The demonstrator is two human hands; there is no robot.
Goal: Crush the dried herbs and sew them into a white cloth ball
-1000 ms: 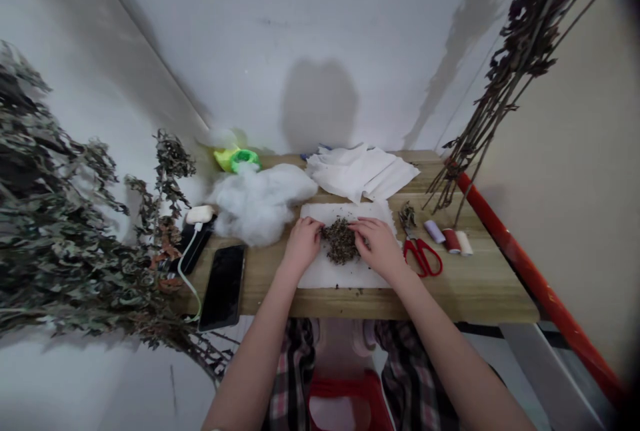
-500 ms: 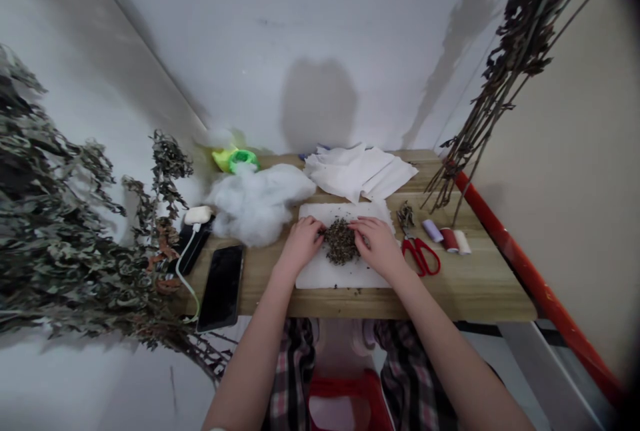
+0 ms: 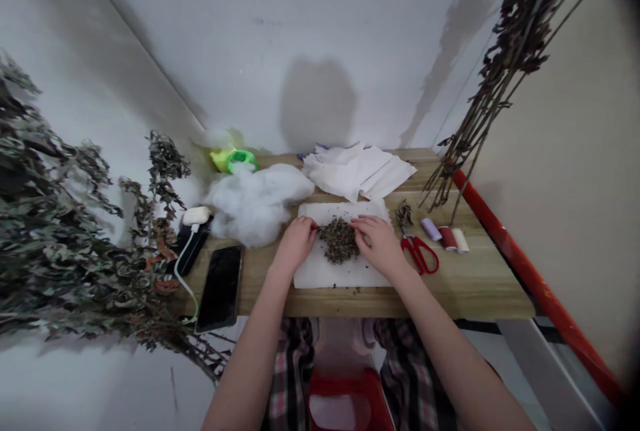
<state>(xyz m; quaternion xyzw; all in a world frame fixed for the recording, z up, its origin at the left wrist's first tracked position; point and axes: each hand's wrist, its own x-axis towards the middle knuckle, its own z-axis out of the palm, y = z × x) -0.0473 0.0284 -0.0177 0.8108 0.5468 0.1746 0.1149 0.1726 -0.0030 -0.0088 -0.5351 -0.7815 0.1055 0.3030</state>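
A loose heap of crumbled dried leaves [image 3: 339, 241] lies on a white cloth-like sheet [image 3: 320, 277] on the wooden table. At the heap's left edge, my left hand [image 3: 297, 244] has its fingers curled and pinched together, with a dark leaf bit at the tips. My right hand [image 3: 377, 244] rests against the heap's right side, its fingers stretched out and thumb apart. Just right of the sheet are red-handled scissors [image 3: 421, 254], with a small bunch of dried leaves [image 3: 404, 213] by their blades.
White stuffing [image 3: 255, 201], a green tape-like roll [image 3: 242, 160] and folded white sheets [image 3: 357, 171] lie behind. A phone [image 3: 220, 287] and cabled power bank [image 3: 187, 247] are left; thread spools [image 3: 447, 238] right. Dried plant bundles [image 3: 100, 244] flank the table.
My left hand has shifted slightly left, away from the middle of the heap. The heap looks a little more spread on its left side. My right hand stays nearly in place.
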